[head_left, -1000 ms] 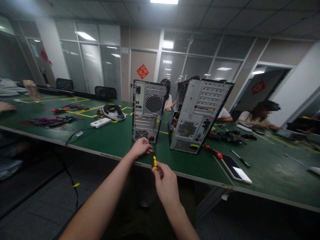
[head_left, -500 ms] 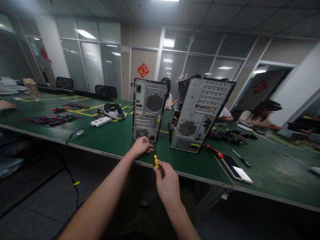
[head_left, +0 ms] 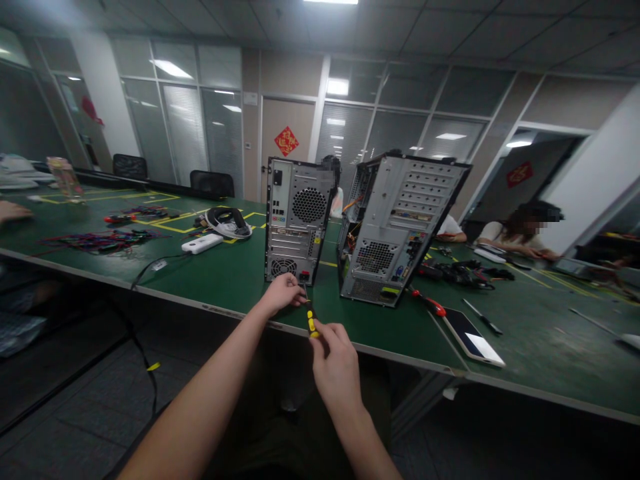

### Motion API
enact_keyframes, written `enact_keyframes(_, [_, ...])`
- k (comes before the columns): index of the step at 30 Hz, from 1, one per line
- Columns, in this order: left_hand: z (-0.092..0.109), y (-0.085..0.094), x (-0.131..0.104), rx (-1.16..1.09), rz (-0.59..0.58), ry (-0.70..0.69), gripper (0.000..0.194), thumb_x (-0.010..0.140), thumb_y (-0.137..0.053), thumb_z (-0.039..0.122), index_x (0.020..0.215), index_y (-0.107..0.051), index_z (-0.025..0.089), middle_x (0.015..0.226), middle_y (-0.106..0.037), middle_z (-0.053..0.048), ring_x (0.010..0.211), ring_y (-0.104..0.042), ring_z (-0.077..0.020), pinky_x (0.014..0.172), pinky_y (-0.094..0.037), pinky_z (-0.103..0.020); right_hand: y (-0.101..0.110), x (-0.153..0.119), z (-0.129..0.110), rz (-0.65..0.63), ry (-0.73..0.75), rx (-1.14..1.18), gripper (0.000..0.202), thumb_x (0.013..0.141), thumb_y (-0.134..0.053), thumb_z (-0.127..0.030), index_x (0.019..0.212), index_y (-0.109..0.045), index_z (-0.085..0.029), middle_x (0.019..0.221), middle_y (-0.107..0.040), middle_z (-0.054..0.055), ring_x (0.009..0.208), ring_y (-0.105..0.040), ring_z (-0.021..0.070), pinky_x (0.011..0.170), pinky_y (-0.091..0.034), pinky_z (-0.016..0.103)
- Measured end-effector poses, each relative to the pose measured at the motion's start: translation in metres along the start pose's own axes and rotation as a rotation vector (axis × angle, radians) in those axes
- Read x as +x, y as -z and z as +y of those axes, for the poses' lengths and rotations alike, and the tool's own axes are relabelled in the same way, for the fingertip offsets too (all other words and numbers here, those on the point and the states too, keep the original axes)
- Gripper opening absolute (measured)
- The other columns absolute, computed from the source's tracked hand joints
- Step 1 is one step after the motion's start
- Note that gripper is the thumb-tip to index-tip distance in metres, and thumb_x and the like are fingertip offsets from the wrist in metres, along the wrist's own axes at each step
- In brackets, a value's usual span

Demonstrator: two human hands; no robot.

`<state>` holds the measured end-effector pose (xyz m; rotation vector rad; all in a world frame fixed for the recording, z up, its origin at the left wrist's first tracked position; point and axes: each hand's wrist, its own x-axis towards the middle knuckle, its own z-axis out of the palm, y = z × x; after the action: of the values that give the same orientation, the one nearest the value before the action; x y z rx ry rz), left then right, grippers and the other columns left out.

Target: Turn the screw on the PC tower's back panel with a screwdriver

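My right hand [head_left: 336, 357] is closed on the handle of a yellow-and-black screwdriver [head_left: 312, 323]. The screwdriver's shaft points up toward the lower back of a smaller computer case [head_left: 296, 223], which stands upright with its rear panel toward me. My left hand [head_left: 285, 293] is closed near the shaft, at the bottom edge of that case; its fingertips are pinched, and whether they hold the shaft or some small part I cannot make out. A larger computer case [head_left: 390, 233] stands upright to the right, its left side open with wires showing inside.
On the green table [head_left: 240, 287] lie a white power strip [head_left: 202, 243], wire bundles [head_left: 105, 240], a black cable heap [head_left: 463, 273], a phone [head_left: 473, 337], a red-handled tool [head_left: 435, 307] and another screwdriver [head_left: 482, 315]. A person [head_left: 525, 230] sits at the far right.
The screwdriver's handle has turned slightly in my right hand. Both hands stay in nearly the same place. Behind the smaller case, a person's head has shifted a little.
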<state>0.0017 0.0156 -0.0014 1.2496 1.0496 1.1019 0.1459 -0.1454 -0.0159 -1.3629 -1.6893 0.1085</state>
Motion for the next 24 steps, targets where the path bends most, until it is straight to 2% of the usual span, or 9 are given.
enact_keyframes(5, [0.0007,-0.0002,-0.0004,-0.011,0.000,-0.007,0.027,0.084,-0.064,0.001,0.082,-0.043,0.018,0.074,-0.072,-0.005,0.057,-0.072,-0.0145,0.050,-0.052,-0.018,-0.0024,0.0006,-0.0001,-0.023,-0.047,0.056,0.021,0.091,-0.063,-0.014,0.109,-0.072,-0.017,0.096,-0.070,0.007,0.081,-0.067,0.0209,0.077,-0.055,0.032])
enact_keyframes(11, [0.0016,-0.0005,-0.0007,-0.003,-0.004,0.004,0.025,0.085,-0.061,0.001,0.082,-0.043,0.018,0.075,-0.074,-0.005,0.057,-0.072,-0.0146,0.051,-0.053,-0.019,-0.0008,0.0020,-0.0010,0.030,0.011,0.098,0.034,0.092,-0.053,-0.008,0.116,-0.073,-0.019,0.112,-0.067,0.010,0.099,-0.068,0.0220,0.092,-0.055,0.034])
enact_keyframes(21, [0.0004,0.0002,0.0006,-0.007,0.005,-0.006,0.026,0.084,-0.063,0.002,0.081,-0.043,0.018,0.075,-0.073,-0.005,0.056,-0.072,-0.0141,0.051,-0.053,-0.019,-0.0027,0.0012,-0.0005,0.002,0.033,0.118,0.035,0.094,-0.049,-0.008,0.116,-0.074,-0.019,0.116,-0.068,0.011,0.104,-0.068,0.0223,0.096,-0.055,0.034])
enact_keyframes(24, [0.0011,-0.0002,-0.0001,-0.009,0.005,-0.007,0.026,0.084,-0.064,0.002,0.081,-0.044,0.018,0.073,-0.072,-0.004,0.056,-0.071,-0.0135,0.050,-0.052,-0.018,-0.0051,0.0006,0.0009,0.011,-0.003,0.142,0.027,0.093,-0.054,-0.011,0.112,-0.072,-0.018,0.110,-0.070,0.011,0.098,-0.069,0.0226,0.090,-0.056,0.033])
